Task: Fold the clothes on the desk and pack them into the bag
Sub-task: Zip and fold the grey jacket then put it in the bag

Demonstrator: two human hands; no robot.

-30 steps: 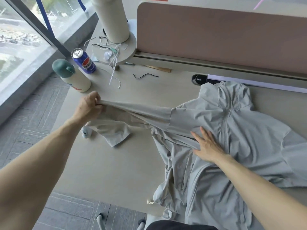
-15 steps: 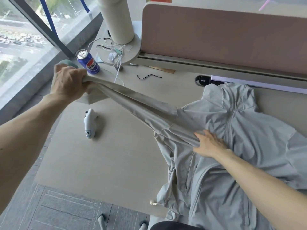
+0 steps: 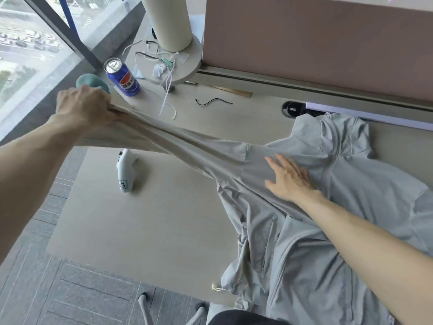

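A grey zip jacket (image 3: 351, 231) lies spread on the desk (image 3: 145, 226), its hem hanging over the near edge. The right hand (image 3: 289, 179) presses flat on its chest, fingers straight and spread. Farther off, the left hand (image 3: 84, 106) grips the sleeve (image 3: 182, 146) in curled fingers, stretched taut above a white controller (image 3: 125, 170), near a blue can (image 3: 123, 77).

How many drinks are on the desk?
2. A blue can stands near the far left corner of the desk; a green-capped bottle is beside it, mostly hidden behind the left hand. Others may be out of view.
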